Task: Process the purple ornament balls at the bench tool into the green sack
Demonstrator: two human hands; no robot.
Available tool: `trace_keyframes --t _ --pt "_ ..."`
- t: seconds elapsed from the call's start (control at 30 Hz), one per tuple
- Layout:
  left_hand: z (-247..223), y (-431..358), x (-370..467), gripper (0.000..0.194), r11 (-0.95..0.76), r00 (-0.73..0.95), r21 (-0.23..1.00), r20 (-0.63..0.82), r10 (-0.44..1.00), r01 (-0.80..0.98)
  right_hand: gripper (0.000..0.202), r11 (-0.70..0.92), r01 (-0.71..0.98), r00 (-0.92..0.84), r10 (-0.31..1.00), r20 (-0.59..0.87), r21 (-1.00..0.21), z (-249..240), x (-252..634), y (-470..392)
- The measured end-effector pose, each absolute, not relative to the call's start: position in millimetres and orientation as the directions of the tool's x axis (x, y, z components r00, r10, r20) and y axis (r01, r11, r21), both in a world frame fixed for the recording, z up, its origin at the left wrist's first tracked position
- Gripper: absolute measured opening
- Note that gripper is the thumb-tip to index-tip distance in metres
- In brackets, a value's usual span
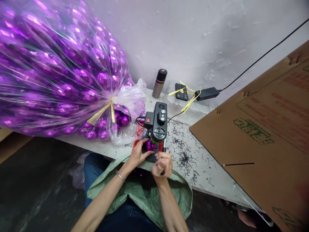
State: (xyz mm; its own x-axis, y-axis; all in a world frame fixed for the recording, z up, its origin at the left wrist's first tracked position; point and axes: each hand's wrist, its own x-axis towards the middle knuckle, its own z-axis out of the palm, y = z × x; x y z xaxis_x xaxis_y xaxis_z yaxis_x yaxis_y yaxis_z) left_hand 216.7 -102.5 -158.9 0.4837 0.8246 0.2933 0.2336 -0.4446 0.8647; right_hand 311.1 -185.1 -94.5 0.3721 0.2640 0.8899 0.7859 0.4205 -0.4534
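And here's the faceted purple ball (pixel 151 145), mirror-glossy beneath the matt black housing of the benchtop machine (pixel 162 120), with its shiny metallic knobs (pixel 163 111)! Clear, crinkled plastic gleams across the big bag (pixel 55 61), while the green sack (pixel 169 196) shows a creased sheen, the cardboard box (pixel 253 103) plain matt brown paper, and the bracelet (pixel 120 176) smooth, polished metal.

2 hands (pixel 137 156) (pixel 162 164), 1 machine (pixel 159 117), 1 bottle (pixel 158 88), 1 power adapter (pixel 207 93)
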Motion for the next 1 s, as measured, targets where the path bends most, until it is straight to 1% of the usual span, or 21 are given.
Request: trace_keyframes --t 0.1,0.2,0.27,0.33,0.4,0.47,0.5,0.6,0.63,0.67,0.7,0.73,0.77,0.8,0.87,0.93,1.0 --pt "-157 -102 217 0.052 -0.439 0.495 0.869 0.284 0.821 0.229 0.031 0.436 0.802 0.301 0.297 0.906 -0.409 -99 314 -186" --pt "-153 -99 218 0.055 -0.430 0.502 0.875 0.274 0.820 0.224 0.030 0.432 0.814 0.260 0.325 0.909 -0.387 -90 316 -190" --pt "-153 -100 219 0.057 -0.433 0.501 0.873 0.278 0.819 0.223 0.031 0.417 0.797 0.306 0.346 0.887 -0.438 -74 316 -193" --pt "-154 -105 217 0.058 -0.456 0.502 0.862 0.301 0.811 0.220 0.030 0.386 0.759 0.381 0.390 0.838 -0.525 -52 316 -195" --pt "-159 -117 209 0.057 -0.510 0.490 0.833 0.360 0.794 0.215 0.031 0.355 0.712 0.447 0.436 0.781 -0.605 -30 315 -195" --pt "-165 -132 195 0.056 -0.589 0.465 0.776 0.446 0.765 0.224 0.031 0.350 0.691 0.460 0.461 0.758 -0.632 -17 315 -195" --pt "-168 -140 187 0.059 -0.630 0.460 0.741 0.487 0.743 0.233 0.032 0.357 0.690 0.455 0.462 0.761 -0.629 -14 315 -195" --pt "-163 -143 164 0.082 -0.704 0.466 0.658 0.551 0.692 0.268 0.032 0.383 0.713 0.413 0.447 0.793 -0.587 -18 314 -195" --pt "-157 -135 159 0.083 -0.704 0.456 0.645 0.552 0.698 0.298 0.032 0.387 0.722 0.398 0.446 0.802 -0.573 -21 313 -196" --pt "-149 -122 157 0.079 -0.684 0.427 0.641 0.542 0.724 0.348 0.031 0.388 0.731 0.385 0.445 0.809 -0.561 -24 312 -196" --pt "-139 -105 158 0.066 -0.647 0.383 0.636 0.522 0.762 0.421 0.031 0.389 0.738 0.374 0.444 0.814 -0.551 -26 312 -197" --pt "-129 -85 161 0.054 -0.579 0.311 0.634 0.491 0.814 0.512 0.031 0.389 0.743 0.367 0.444 0.817 -0.545 -28 312 -197" --pt "-118 -65 166 0.049 -0.475 0.216 0.629 0.445 0.869 0.616 0.030 0.388 0.747 0.362 0.445 0.819 -0.540 -29 311 -198" --pt "-107 -45 173 0.047 -0.365 0.140 0.602 0.387 0.911 0.710 0.030 0.386 0.751 0.356 0.447 0.821 -0.536 -30 311 -199" --pt "-89 -13 188 0.045 -0.209 0.082 0.511 0.259 0.962 0.834 0.030 0.384 0.761 0.337 0.454 0.825 -0.522 -29 312 -199" --pt "-78 6 202 0.045 -0.126 0.067 0.415 0.154 0.986 0.901 0.029 0.382 0.773 0.318 0.456 0.831 -0.505 -29 313 -200" --pt "-74 14 211 0.045 -0.081 0.055 0.358 0.082 0.995 0.930 0.029 0.378 0.783 0.306 0.458 0.835 -0.494 -30 314 -201"
